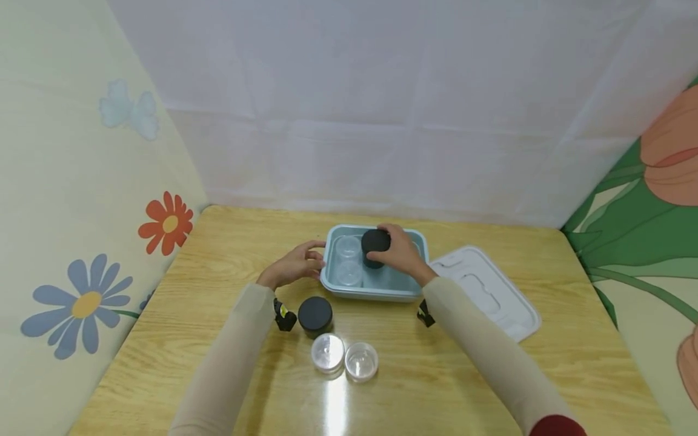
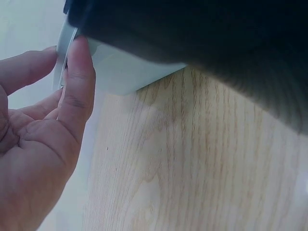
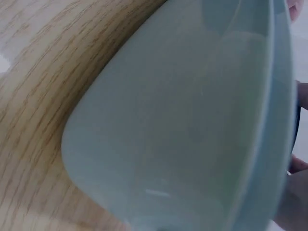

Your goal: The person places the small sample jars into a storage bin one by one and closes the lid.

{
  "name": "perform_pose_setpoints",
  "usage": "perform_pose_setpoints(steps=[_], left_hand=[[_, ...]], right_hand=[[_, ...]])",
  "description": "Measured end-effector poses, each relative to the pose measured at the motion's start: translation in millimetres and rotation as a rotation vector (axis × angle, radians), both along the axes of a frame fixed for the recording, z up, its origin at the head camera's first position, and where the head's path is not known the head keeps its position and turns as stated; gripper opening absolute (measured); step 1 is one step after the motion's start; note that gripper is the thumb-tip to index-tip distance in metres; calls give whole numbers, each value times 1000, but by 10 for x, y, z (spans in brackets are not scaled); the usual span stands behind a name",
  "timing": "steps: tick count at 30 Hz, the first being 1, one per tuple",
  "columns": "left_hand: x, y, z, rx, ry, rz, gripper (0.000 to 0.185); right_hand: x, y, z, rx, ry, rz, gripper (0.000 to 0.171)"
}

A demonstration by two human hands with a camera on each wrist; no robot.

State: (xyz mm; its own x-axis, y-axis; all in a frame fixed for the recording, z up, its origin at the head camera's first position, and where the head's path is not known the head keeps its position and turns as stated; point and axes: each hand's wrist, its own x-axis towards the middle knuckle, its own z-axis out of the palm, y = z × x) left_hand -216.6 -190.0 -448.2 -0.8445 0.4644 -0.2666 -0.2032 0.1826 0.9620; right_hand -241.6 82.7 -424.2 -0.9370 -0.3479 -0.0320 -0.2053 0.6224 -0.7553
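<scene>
The right hand (image 1: 400, 251) grips a black jar (image 1: 375, 247), upright with its lid facing up, inside the blue tub (image 1: 376, 290) beside two clear jars (image 1: 348, 260). The left hand (image 1: 294, 264), fingers relaxed, touches the tub's left rim; the tub's long axis runs left to right across the table (image 1: 218, 254).

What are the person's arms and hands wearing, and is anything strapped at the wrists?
Both arms wear long, close-fitting beige sleeves; the right sleeve shows a dark red patch near the elbow. A small black device, with a yellow mark, sits at the left wrist, another at the right. Both hands are bare.
</scene>
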Motion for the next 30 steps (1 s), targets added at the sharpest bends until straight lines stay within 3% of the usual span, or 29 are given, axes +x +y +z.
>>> perform_pose_setpoints(steps=[23,30], left_hand=[[-10,4,18,-61,7,-8,56],[-3,0,10,-49,5,-7,57]], right_hand=[[-64,-93,-232,42,37,-56,72],[-47,-93,-252,9,30,-71,72]])
